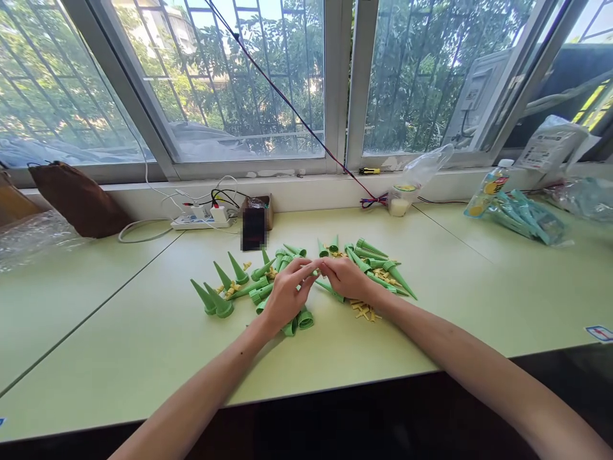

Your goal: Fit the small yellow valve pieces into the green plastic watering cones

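Observation:
My left hand (288, 291) and my right hand (345, 278) meet fingertip to fingertip above the middle of the table, both with closed fingers. Between them shows a small pale green bit, mostly hidden by the fingers, too little to name. Below my right hand a green plastic spike (330, 291) slants toward the lower right; whether it is touched I cannot tell. Under and beside my left hand lie several hollow green spikes (305, 318), open ends showing. More green cones (223, 305) stand upright at left. Small yellow plastic pieces (364, 311) lie near my right wrist.
Another pile of green spikes (371, 252) lies beyond my right hand. Along the back stand a power strip (201, 220) with cables, a small cardboard box (269, 214), a plastic bag (407, 191) and a bottle (491, 188). A brown bag (79, 201) sits at left.

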A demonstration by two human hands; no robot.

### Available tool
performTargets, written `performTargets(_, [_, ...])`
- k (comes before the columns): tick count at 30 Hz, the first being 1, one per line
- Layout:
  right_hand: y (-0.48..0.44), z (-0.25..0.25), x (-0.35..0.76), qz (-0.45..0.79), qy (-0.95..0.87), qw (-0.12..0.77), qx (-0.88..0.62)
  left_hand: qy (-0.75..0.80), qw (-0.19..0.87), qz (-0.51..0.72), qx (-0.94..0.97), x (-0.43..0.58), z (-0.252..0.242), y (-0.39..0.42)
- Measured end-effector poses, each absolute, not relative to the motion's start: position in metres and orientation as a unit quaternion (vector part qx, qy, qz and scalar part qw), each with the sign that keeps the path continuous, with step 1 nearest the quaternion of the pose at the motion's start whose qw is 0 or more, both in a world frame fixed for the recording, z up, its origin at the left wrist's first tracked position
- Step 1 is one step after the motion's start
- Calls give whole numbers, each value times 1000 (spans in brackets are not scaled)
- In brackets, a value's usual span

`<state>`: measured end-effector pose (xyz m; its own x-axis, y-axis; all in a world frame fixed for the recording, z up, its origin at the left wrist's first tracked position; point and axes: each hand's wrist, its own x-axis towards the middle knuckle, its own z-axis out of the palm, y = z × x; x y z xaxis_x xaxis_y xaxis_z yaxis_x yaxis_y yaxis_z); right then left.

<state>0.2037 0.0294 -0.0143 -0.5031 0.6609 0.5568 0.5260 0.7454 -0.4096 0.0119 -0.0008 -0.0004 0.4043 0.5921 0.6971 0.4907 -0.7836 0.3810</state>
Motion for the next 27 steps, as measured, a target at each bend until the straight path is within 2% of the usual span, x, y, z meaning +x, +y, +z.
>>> performTargets(6, [30,-14,204,89,-859,368,-346,337,68,452,823,13,-1,-1])
performTargets(14, [31,-14,203,74,-846,376,-370,369,152,492,774,19,5,-4])
performTargets(18, [31,-14,203,70,-846,381,-366,398,159,506,748,18,4,-1])
performTargets(22, [31,-16,202,70,-847,391,-353,447,167,497,724,18,7,-1])
performTargets(27, [31,-17,202,73,-848,392,-349,454,226,471,722,19,10,-4])
